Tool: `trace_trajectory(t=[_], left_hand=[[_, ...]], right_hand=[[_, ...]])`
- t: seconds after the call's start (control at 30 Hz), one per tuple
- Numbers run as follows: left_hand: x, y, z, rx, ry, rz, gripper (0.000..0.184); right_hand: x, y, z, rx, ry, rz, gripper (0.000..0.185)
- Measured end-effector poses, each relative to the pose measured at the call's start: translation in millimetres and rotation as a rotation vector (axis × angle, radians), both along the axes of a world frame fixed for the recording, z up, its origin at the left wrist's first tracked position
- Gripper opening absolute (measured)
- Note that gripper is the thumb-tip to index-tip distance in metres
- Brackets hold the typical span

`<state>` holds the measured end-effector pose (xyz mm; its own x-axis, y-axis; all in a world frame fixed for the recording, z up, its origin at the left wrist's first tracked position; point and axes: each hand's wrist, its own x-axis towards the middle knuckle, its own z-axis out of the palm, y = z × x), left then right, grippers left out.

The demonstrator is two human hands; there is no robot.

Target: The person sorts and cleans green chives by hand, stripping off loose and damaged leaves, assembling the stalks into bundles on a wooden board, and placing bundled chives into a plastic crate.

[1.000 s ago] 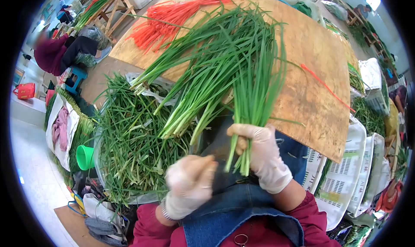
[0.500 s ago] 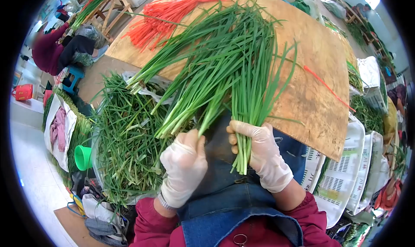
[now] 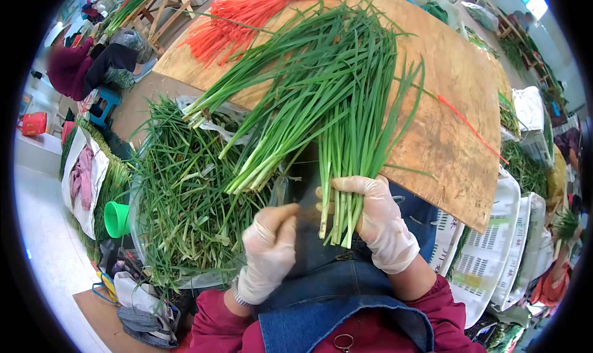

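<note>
My right hand (image 3: 378, 223), in a thin whitish glove, is wrapped round the pale lower stems of a bunch of garlic chives (image 3: 355, 137). Their green leaves run up onto the wooden board. My left hand (image 3: 270, 251), gloved too, is closed just left of the stems and apart from them. Its fingertips are slightly blurred, and whether they pinch anything is unclear. More garlic chives (image 3: 265, 149) lie fanned across the board's left edge, their stem ends hanging over a heap of loose leaves and trimmings (image 3: 185, 211).
The wooden board (image 3: 457, 124) holds a pile of red ties (image 3: 247, 22) and a single red tie (image 3: 472, 129). White plastic crates (image 3: 488, 248) stand at right. A green bucket (image 3: 116, 219) is beside the heap. A seated person (image 3: 74, 66) is at upper left.
My left hand has come away from the stems it was pinching, moving slightly down and right. A chive with a longer stem now stands at the left of the right hand's bunch.
</note>
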<state>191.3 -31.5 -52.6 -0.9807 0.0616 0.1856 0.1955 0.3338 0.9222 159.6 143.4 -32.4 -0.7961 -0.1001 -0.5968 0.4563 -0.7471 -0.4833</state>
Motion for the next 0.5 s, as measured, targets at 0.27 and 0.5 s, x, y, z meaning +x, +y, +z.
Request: trace_trajectory(t=[0.27, 0.5], left_hand=[[-40, 9, -6, -0.669, 0.443, 0.123, 0.034], [-71, 43, -36, -0.919, 0.363, 0.073, 0.07]], right_hand=[[-4, -1, -2, -0.042, -0.016, -0.006, 0.022], [-7, 4, 9, -0.024, 0.036, 0.041, 0.016]])
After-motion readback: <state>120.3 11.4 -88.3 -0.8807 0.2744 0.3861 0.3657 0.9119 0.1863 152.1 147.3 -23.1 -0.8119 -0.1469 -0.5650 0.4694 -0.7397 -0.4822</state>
